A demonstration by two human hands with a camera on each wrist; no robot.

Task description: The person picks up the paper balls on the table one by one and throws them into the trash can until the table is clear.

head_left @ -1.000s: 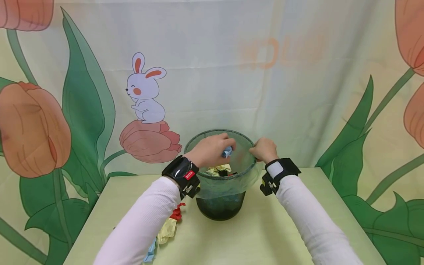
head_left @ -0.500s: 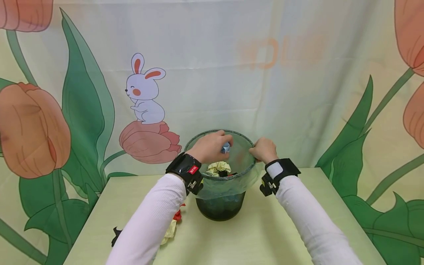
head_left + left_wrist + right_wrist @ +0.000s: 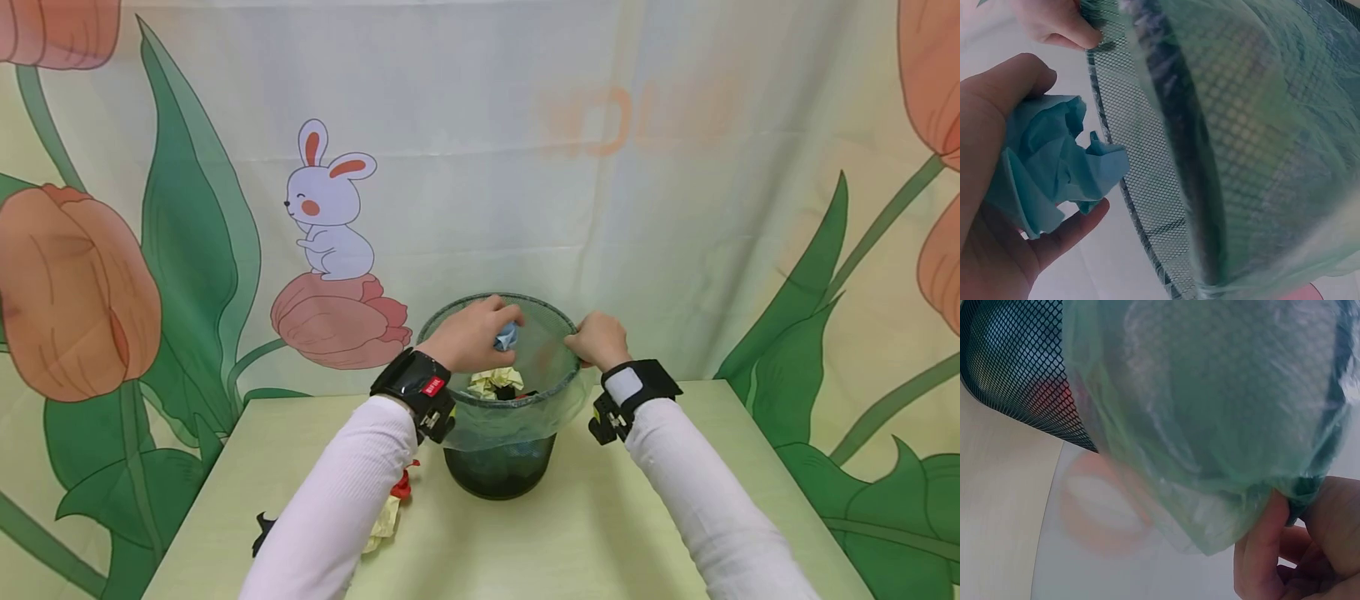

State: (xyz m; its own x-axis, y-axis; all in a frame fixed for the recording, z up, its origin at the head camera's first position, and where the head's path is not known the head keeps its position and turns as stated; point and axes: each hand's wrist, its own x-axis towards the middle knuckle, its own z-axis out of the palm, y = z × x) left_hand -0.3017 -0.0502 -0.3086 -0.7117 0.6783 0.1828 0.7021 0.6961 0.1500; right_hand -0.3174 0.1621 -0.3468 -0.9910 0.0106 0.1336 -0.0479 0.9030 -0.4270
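Observation:
A black mesh wastebasket stands on the table, lined with a translucent green bag folded over its rim. Over the mouth of the basket, my left hand holds a crumpled blue paper. In the left wrist view the blue paper sits between thumb and fingers, beside the rim. My right hand pinches the bag-covered rim on the right side. The right wrist view shows its thumb and fingers gripping the bag's edge. Crumpled yellow paper lies inside the basket with black and red bits.
Left of the basket, on the pale table, lie a crumpled red paper, a crumpled yellow paper and a black scrap, partly behind the left sleeve. A printed curtain hangs behind the table.
My left hand has shifted slightly left with the blue paper, still over the basket. The left forearm has moved right, uncovering the black scrap. My right hand stays on the rim.

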